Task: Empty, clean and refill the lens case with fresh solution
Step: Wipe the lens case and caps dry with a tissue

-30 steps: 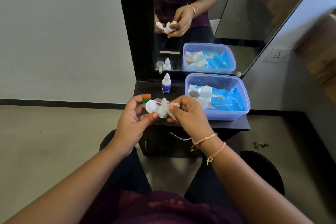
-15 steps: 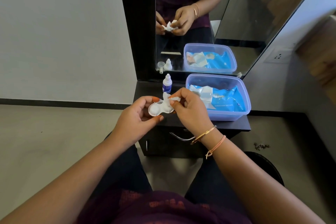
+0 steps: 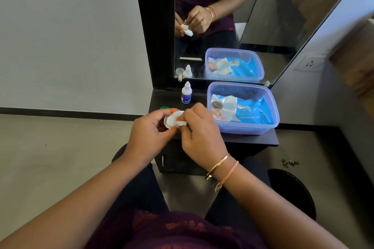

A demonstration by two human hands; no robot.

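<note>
So the left hand (image 3: 149,135) is pinching the lens case (image 3: 169,121) by its edge at 6 o'clock from the bottle (image 3: 186,93), the right hand (image 3: 202,137) is pinching tissue (image 3: 180,122) into it, probably light, stiff and slippery.

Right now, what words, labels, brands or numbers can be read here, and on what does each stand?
Blue label on the dropper bottle: print too small to read.
Blue wipes pack in the plastic tub: one line of white print, too blurred to quote.
On the lens case and tissue: no print visible.
</note>
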